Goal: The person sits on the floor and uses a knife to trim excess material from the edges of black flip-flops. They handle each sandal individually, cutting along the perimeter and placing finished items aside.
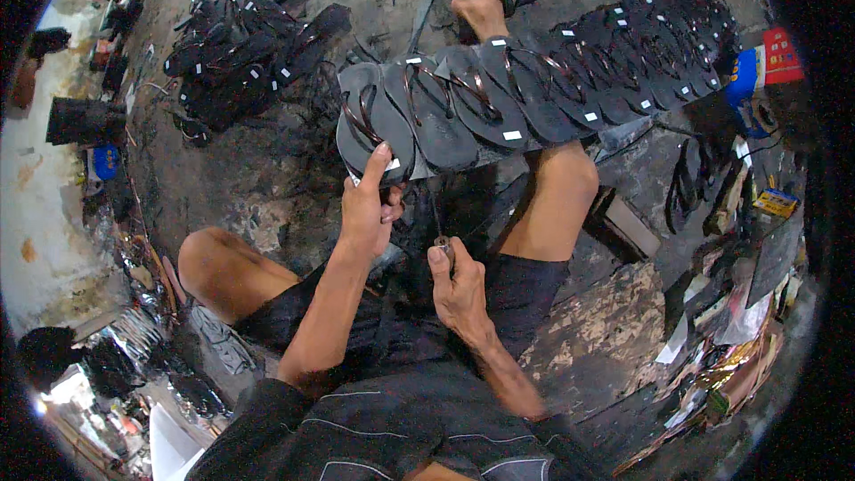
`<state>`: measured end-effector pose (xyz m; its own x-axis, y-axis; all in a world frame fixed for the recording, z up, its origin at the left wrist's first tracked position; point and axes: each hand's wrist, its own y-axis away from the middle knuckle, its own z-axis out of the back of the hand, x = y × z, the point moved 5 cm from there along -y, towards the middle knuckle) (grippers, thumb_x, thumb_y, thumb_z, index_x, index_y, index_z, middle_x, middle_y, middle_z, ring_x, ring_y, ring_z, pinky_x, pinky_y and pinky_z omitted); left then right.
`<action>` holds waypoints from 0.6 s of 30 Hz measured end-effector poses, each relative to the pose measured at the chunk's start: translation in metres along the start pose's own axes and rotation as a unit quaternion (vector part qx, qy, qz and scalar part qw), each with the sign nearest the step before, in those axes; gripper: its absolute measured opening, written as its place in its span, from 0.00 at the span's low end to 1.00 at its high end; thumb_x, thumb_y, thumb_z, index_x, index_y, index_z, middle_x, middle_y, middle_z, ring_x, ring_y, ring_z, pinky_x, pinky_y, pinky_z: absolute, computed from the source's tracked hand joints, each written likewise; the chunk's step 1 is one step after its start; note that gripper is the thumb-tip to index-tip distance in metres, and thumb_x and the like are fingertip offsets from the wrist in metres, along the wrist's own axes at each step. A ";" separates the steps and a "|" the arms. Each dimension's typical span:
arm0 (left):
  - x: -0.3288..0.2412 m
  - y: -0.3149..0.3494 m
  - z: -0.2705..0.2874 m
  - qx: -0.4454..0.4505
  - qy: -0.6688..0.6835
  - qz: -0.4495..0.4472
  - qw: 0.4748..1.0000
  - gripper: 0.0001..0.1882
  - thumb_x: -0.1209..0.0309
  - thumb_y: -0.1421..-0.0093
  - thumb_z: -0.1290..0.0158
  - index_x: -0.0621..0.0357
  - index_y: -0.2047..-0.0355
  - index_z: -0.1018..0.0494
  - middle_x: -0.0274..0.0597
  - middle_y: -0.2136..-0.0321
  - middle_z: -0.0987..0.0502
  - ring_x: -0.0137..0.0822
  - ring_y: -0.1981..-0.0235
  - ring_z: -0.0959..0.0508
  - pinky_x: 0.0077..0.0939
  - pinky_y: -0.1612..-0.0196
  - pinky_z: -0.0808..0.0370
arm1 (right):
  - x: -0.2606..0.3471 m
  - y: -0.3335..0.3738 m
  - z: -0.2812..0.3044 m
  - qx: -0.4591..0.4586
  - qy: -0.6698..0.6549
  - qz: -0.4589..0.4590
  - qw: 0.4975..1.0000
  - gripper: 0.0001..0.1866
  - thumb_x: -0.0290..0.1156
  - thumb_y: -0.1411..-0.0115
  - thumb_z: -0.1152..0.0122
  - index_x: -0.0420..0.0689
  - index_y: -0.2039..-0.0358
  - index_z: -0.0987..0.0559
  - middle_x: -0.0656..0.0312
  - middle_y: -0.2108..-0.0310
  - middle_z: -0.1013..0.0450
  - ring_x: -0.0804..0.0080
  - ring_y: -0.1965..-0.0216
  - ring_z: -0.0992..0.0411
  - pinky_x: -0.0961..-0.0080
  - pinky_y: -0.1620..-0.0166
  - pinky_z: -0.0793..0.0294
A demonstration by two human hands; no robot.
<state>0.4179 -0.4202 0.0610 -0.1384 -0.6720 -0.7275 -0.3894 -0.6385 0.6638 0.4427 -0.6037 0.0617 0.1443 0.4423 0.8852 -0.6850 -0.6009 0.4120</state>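
Observation:
My left hand (363, 209) is closed on the near end of the leftmost flip-flop (392, 129), a dark grey one with shiny brown straps and a white sticker. Its thumb lies on top and the other fingers curl underneath. That flip-flop is at the left end of a long row of matching flip-flops (450, 138) laid side by side across my right leg. Lower down, my right hand (460, 285) is closed around the handle of an awl-like tool (443, 242). A thin shaft points from it up toward the row's underside; its tip is hard to make out.
A heap of dark flip-flops (240, 58) lies on the floor at the far left. To the right are a block (628, 224), a yellow box (775, 203) and scattered scraps (712, 374). Beyond the row's right end are a blue container (745, 80) and a red box (784, 56).

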 end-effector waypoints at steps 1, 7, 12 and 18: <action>0.002 0.000 -0.002 0.006 0.009 0.003 1.000 0.17 0.53 0.36 0.40 0.50 0.73 0.27 0.30 0.86 0.30 0.22 0.91 0.38 0.17 0.88 0.43 | -0.003 -0.005 -0.002 -0.002 0.018 0.006 1.000 0.22 0.46 0.30 0.45 0.35 0.59 0.24 0.43 0.74 0.23 0.41 0.75 0.24 0.53 0.70 0.28; 0.004 0.002 -0.004 0.073 0.050 0.018 0.996 0.14 0.59 0.37 0.38 0.54 0.69 0.27 0.35 0.80 0.27 0.20 0.88 0.37 0.15 0.86 0.44 | -0.033 -0.042 -0.019 -0.085 0.095 0.035 0.991 0.20 0.42 0.32 0.41 0.33 0.60 0.24 0.45 0.78 0.28 0.51 0.79 0.32 0.57 0.72 0.32; 0.009 -0.003 0.003 0.084 0.057 0.035 0.994 0.13 0.59 0.36 0.38 0.53 0.70 0.26 0.34 0.80 0.27 0.20 0.87 0.37 0.16 0.86 0.45 | -0.023 -0.081 -0.022 -0.038 0.100 0.002 0.994 0.25 0.49 0.34 0.40 0.36 0.54 0.20 0.40 0.71 0.22 0.37 0.68 0.23 0.49 0.65 0.25; 0.007 0.000 -0.003 0.067 0.053 0.029 0.996 0.14 0.58 0.35 0.40 0.51 0.68 0.30 0.31 0.85 0.33 0.22 0.89 0.40 0.18 0.86 0.45 | -0.046 -0.129 -0.031 0.073 0.092 0.055 0.992 0.18 0.42 0.33 0.42 0.37 0.66 0.20 0.39 0.71 0.22 0.34 0.66 0.25 0.46 0.62 0.27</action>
<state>0.4198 -0.4260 0.0566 -0.0694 -0.7464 -0.6619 -0.5027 -0.5469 0.6695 0.5023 -0.5252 -0.0391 -0.0670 0.4754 0.8772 -0.5763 -0.7361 0.3549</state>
